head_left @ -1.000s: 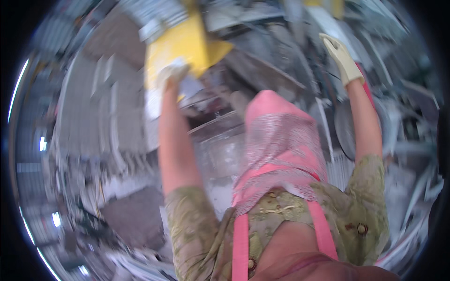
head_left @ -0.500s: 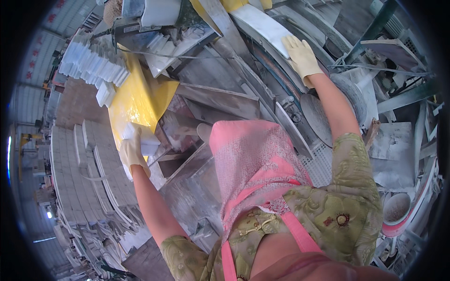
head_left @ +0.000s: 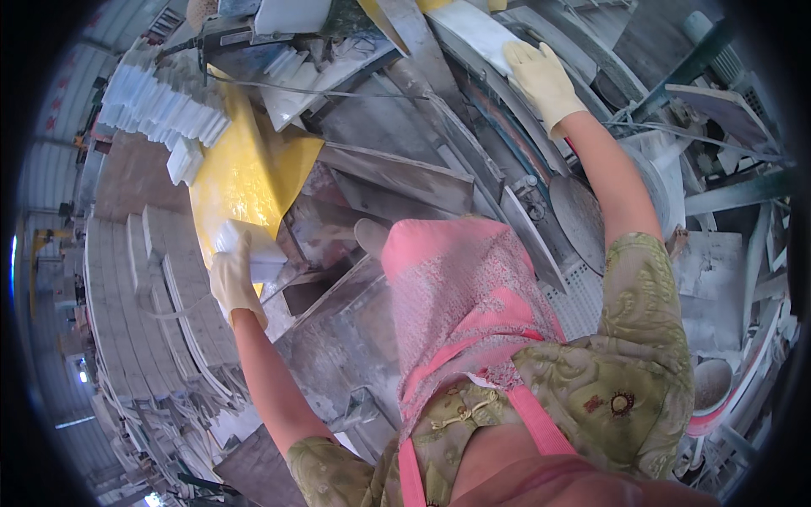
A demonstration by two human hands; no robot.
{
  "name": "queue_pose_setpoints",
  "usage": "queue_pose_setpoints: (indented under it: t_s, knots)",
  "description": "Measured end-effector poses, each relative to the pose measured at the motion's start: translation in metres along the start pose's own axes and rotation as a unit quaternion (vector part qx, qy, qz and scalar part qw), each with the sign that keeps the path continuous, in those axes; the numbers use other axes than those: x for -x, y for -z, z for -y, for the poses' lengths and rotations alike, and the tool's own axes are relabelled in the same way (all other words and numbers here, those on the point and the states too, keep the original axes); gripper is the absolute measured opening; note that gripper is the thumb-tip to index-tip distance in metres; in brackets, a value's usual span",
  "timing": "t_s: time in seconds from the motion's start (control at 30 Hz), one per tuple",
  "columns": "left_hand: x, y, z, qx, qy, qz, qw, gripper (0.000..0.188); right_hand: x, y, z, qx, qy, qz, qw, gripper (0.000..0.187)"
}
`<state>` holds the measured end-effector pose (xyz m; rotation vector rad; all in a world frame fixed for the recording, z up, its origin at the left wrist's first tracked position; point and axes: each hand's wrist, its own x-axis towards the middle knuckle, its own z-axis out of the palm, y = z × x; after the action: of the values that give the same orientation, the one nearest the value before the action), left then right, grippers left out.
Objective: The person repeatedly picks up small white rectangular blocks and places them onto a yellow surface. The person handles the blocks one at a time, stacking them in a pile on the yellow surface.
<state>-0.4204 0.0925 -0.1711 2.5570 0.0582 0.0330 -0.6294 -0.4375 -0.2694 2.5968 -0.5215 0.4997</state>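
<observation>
Both of my hands wear pale cream rubber gloves. At the left, my left hand (head_left: pixel 231 279) is closed on the side of a small stack of white stone tiles (head_left: pixel 263 253). That stack rests at the near end of a glossy yellow sheet (head_left: pixel 241 173). My right hand (head_left: pixel 545 84) reaches out to the far right, its fingers stretched flat over the near end of a long white slab strip (head_left: pixel 469 35). The strip lies along a narrow machine bed, and the fingertips appear to touch its surface.
Stacked white strips (head_left: pixel 165 101) stand beyond the yellow sheet. Long grey slabs (head_left: pixel 127 313) are piled at the left. A round grey disc (head_left: pixel 579 221) sits below my right forearm, and a cable (head_left: pixel 338 90) crosses the far side. My pink apron (head_left: pixel 465 287) hangs in the middle.
The view has shifted slightly, with most things a little higher in the picture. Both hands stay on the same pieces, and more of the white tile stack shows beside my left hand.
</observation>
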Motion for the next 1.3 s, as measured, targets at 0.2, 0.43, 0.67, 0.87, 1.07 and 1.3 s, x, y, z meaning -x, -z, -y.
queue_pose_setpoints:
  t_s: [0.2,0.43,0.67,0.87,1.07,1.3]
  knots:
    - [-0.011,-0.002,0.009,-0.052,-0.025,0.001,0.998,0.071,-0.03,-0.028,0.007,0.03,-0.045,0.14,0.989,0.058]
    - [-0.024,-0.002,0.026,-0.142,-0.138,0.02,0.98,0.057,-0.035,-0.043,-0.002,-0.023,-0.041,0.112,0.993,0.053]
    - [-0.036,-0.009,0.033,-0.379,-0.18,0.067,0.905,0.03,-0.087,0.011,-0.002,-0.26,-0.252,0.168,0.917,0.058]
    - [-0.033,-0.008,0.025,-0.187,-0.052,0.041,0.98,0.086,-0.125,0.059,0.145,-0.684,-0.16,0.023,0.712,0.062]
    - [-0.035,-0.011,0.027,-0.162,-0.007,-0.007,0.987,0.089,-0.094,0.155,0.371,-0.789,-0.156,0.146,0.576,0.055]
    - [-0.032,-0.001,0.03,-0.133,0.01,0.022,0.991,0.087,-0.067,0.172,0.426,-0.83,-0.064,0.173,0.527,0.047]
